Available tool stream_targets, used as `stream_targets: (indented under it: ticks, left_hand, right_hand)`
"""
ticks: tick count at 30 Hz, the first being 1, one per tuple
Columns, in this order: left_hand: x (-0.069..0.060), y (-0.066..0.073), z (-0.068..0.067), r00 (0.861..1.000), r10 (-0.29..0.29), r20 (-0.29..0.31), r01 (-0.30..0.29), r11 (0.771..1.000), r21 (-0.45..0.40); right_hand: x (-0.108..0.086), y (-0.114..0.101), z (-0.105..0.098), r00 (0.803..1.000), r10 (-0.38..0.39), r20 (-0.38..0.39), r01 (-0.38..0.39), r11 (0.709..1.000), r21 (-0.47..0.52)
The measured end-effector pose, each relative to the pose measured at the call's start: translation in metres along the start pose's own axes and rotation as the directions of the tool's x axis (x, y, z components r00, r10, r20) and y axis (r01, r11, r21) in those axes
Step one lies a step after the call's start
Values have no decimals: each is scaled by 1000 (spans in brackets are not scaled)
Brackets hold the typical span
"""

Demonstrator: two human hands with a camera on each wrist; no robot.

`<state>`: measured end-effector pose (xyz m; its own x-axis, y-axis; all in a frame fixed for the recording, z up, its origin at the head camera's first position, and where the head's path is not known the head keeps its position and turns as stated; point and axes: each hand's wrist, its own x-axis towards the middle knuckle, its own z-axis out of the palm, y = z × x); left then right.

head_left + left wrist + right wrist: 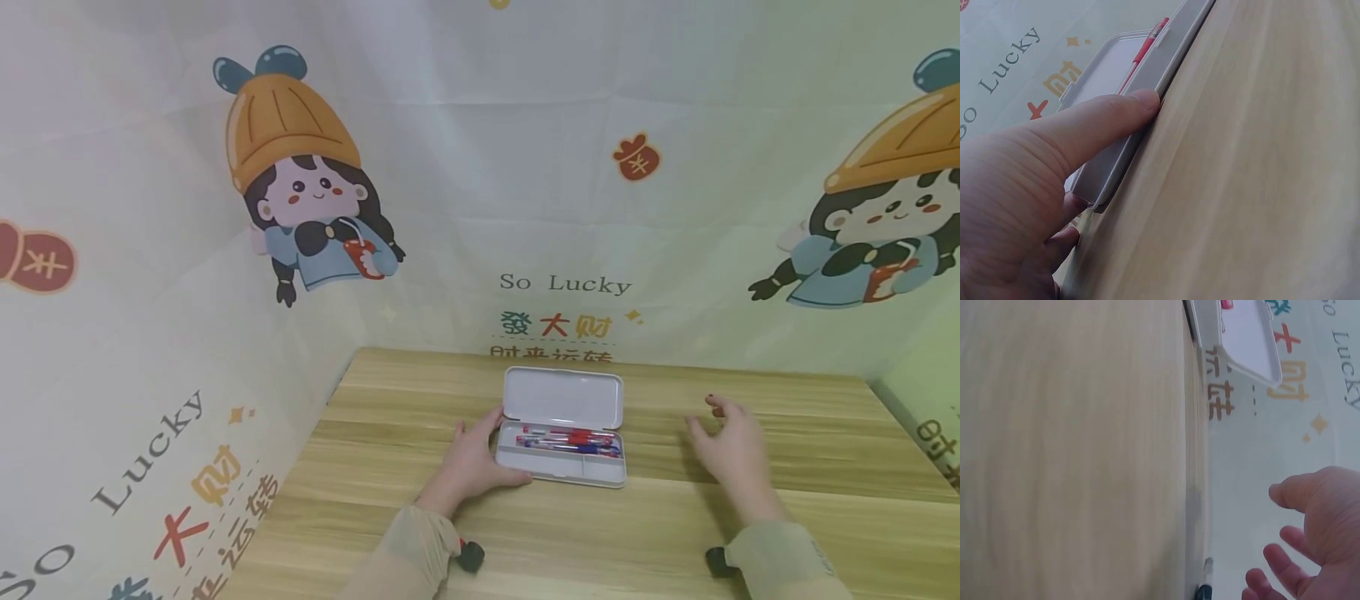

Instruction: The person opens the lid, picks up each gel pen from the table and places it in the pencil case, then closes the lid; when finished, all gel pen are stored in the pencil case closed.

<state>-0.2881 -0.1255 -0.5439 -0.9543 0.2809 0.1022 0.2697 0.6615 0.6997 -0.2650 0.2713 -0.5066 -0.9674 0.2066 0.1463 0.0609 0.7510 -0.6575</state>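
A white pencil case [540,472] lies on the table, its lid [562,398] raised at the back. Red pens [588,437] and a blue pen [603,451] rest in its long rear compartment; two bare compartments run along the front. My left hand [474,457] grips the case's left end. In the left wrist view, its thumb [1104,122] presses the front wall while the other fingers are partly hidden behind the end. To the right of the case, apart from it, my right hand [735,450] hovers with relaxed, spread fingers and holds nothing.
The wood-grain table [637,542] meets a printed cloth backdrop [450,208] at the back and left. A small dark-and-clear object [1205,584], too cut off to identify, shows at the bottom of the right wrist view.
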Motion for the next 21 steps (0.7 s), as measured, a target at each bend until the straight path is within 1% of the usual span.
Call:
stream_targets:
  ticks: [6, 8, 15, 21]
  left_hand:
    - [1, -1, 0, 1000, -1, 0, 1, 1000, -1]
    - [1, -1, 1, 1000, -2, 1, 2, 1000, 2]
    - [1, -1, 1, 1000, 1, -2, -1, 1000, 2]
    - [1, -2, 1, 1000, 4, -8, -4, 1000, 7]
  right_hand:
    - [0, 14, -10, 994, 106, 14, -105, 994, -28]
    - [0, 18, -12, 992, 128, 17, -127, 991, -29]
    - [-2, 29, -18, 987, 153, 46, -152, 988, -33]
    - [0, 37, -22, 982, 162, 93, -154, 984, -91]
